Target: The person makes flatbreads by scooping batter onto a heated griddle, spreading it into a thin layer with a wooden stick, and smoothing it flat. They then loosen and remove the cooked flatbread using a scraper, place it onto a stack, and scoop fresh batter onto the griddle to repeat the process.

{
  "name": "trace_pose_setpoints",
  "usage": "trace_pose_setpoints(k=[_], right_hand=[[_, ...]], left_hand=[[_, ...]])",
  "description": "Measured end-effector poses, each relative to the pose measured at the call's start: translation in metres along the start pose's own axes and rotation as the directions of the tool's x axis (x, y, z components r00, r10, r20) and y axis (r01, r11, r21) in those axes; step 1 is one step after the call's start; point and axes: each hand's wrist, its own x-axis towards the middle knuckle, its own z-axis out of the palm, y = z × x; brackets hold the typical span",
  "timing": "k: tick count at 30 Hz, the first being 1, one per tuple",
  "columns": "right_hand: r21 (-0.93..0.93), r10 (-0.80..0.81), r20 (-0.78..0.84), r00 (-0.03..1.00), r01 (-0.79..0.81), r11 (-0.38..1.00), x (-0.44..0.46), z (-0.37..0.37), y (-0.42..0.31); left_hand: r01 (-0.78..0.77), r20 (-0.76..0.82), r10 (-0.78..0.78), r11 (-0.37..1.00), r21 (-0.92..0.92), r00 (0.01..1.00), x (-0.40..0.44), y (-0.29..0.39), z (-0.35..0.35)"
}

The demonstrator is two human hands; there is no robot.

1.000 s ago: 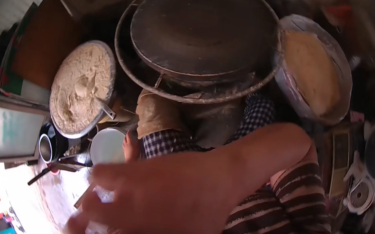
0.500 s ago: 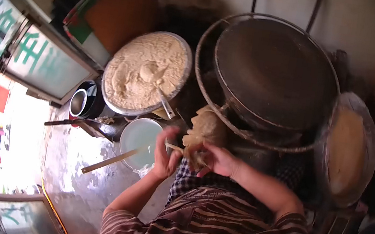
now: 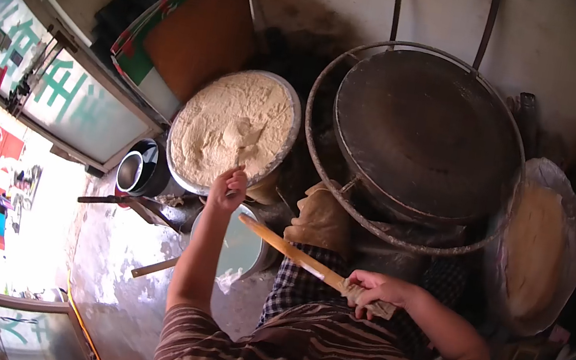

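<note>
My left hand (image 3: pixel 229 187) is closed around the handle of a ladle (image 3: pixel 241 133), whose head rests in thick pale batter (image 3: pixel 212 113) in a wide round basin (image 3: pixel 296 118). My right hand (image 3: pixel 379 292) grips a flat wooden stick (image 3: pixel 295 254) near its lower end, where a beige cloth (image 3: pixel 380 309) is wrapped. The stick points up and left over my lap, its far tip above the rim of a bucket (image 3: pixel 264 240) of cloudy liquid. Beyond the stick, a crumpled tan cloth-like bundle (image 3: pixel 323 219) sits by my knees.
A large dark round griddle (image 3: pixel 429 134) stands ahead, circled by a metal ring (image 3: pixel 312 120). To its right, an oval plastic-lined container (image 3: pixel 571 256) holds a flat tan stack. Another wooden stick (image 3: pixel 154 266) leans out beside the bucket. Dark pots (image 3: pixel 148 167) stand left of the basin.
My left hand has moved up to the basin and taken the ladle handle. My right hand has moved down and right, now with the cloth-wrapped stick plainly in it. The view has shifted slightly.
</note>
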Motion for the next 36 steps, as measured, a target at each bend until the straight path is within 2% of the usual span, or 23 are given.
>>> trace_pose_setpoints(k=[2,4,5,6,7,8,9,10,11,12,14,16,18,22,24,25,27,28,29,31,32,33,36], right_hand=[[-0.203,-0.053,-0.015,0.999,0.048,0.978,-0.004,-0.004,0.007],[-0.349,-0.042,-0.049,0.998,0.022,0.937,-0.010,-0.008,0.007],[-0.391,-0.072,-0.064,0.995,0.041,0.920,-0.017,-0.005,0.006],[-0.425,-0.094,-0.086,0.992,0.049,0.904,-0.022,-0.002,0.007],[-0.462,-0.116,-0.108,0.987,0.053,0.885,-0.026,0.000,0.008],[-0.499,-0.137,-0.127,0.982,0.056,0.865,-0.029,0.001,0.009],[-0.547,-0.233,-0.145,0.962,0.118,0.829,-0.027,-0.002,0.018],[-0.583,-0.274,-0.180,0.945,0.122,0.804,-0.028,0.000,0.017],[-0.618,-0.317,-0.212,0.924,0.124,0.776,-0.028,0.003,0.013],[-0.653,-0.361,-0.241,0.901,0.125,0.747,-0.028,0.006,0.008],[-0.797,-0.561,-0.224,0.797,0.182,0.576,-0.017,0.004,0.004],[-0.920,-0.768,-0.110,0.631,0.227,0.319,-0.004,0.000,-0.001],[-0.937,-0.770,-0.141,0.622,0.168,0.307,0.007,0.001,-0.016],[-0.975,-0.783,-0.142,0.606,0.051,0.216,0.048,-0.008,-0.045],[-0.975,-0.748,-0.178,0.639,-0.011,0.222,0.062,-0.006,-0.062],[-0.971,-0.717,-0.203,0.667,-0.041,0.237,0.066,-0.003,-0.070],[-0.972,-0.697,-0.164,0.698,0.006,0.235,0.076,-0.003,-0.077],[-0.972,-0.686,-0.141,0.714,0.034,0.234,0.081,-0.001,-0.080],[-0.958,-0.658,-0.146,0.738,0.059,0.280,0.082,0.002,-0.085],[-0.921,-0.599,-0.167,0.783,0.093,0.379,0.072,0.010,-0.092],[-0.886,-0.560,-0.197,0.805,0.098,0.453,0.065,0.016,-0.095],[-0.845,-0.516,-0.223,0.827,0.100,0.525,0.056,0.023,-0.099],[-0.780,-0.497,-0.235,0.835,0.143,0.610,0.051,0.020,-0.090]], left_hand=[[-0.042,-0.138,0.051,0.997,0.069,0.989,-0.031,-0.015,0.029],[-0.066,-0.219,0.130,0.959,0.275,0.967,-0.059,-0.032,0.043],[-0.097,-0.208,0.264,0.806,0.584,0.942,-0.069,-0.038,0.041],[-0.099,-0.152,0.384,0.559,0.823,0.911,-0.079,-0.044,0.036],[-0.073,-0.057,0.478,0.249,0.966,0.877,-0.087,-0.048,0.031],[-0.007,0.096,0.567,-0.158,0.987,0.818,-0.089,-0.040,0.014],[0.102,0.272,0.582,-0.528,0.843,0.767,-0.088,-0.023,-0.013],[0.229,0.441,0.519,-0.798,0.557,0.732,-0.089,-0.022,-0.015],[0.434,0.349,0.531,-0.842,0.320,0.772,-0.094,-0.017,-0.015],[0.510,0.372,0.508,-0.854,0.102,0.777,-0.101,-0.015,-0.016],[0.580,0.279,0.532,-0.804,-0.129,0.800,-0.115,-0.013,0.003],[0.602,0.316,0.526,-0.764,-0.232,0.790,-0.128,-0.008,0.017],[0.652,0.332,0.572,-0.721,-0.234,0.751,-0.140,-0.002,0.022],[0.689,0.098,0.693,-0.721,0.072,0.714,-0.144,0.010,-0.007],[0.585,0.124,0.660,-0.725,0.363,0.741,-0.130,0.044,-0.076],[0.595,-0.212,0.709,-0.347,0.725,0.672,-0.118,0.039,-0.072],[0.384,-0.432,0.541,0.207,0.900,0.721,-0.088,-0.013,-0.029],[0.218,-0.323,0.525,0.253,0.943,0.787,-0.082,-0.039,0.000],[0.073,-0.319,0.357,0.559,0.826,0.878,-0.071,-0.033,0.002],[0.004,-0.363,0.163,0.908,0.419,0.917,-0.054,-0.035,0.022],[-0.005,-0.344,0.060,0.988,0.157,0.937,-0.045,-0.040,0.030],[0.016,-0.218,-0.015,1.000,0.003,0.976,-0.040,-0.041,0.030],[0.055,0.048,-0.045,0.969,-0.242,0.998,-0.031,-0.056,0.041]])
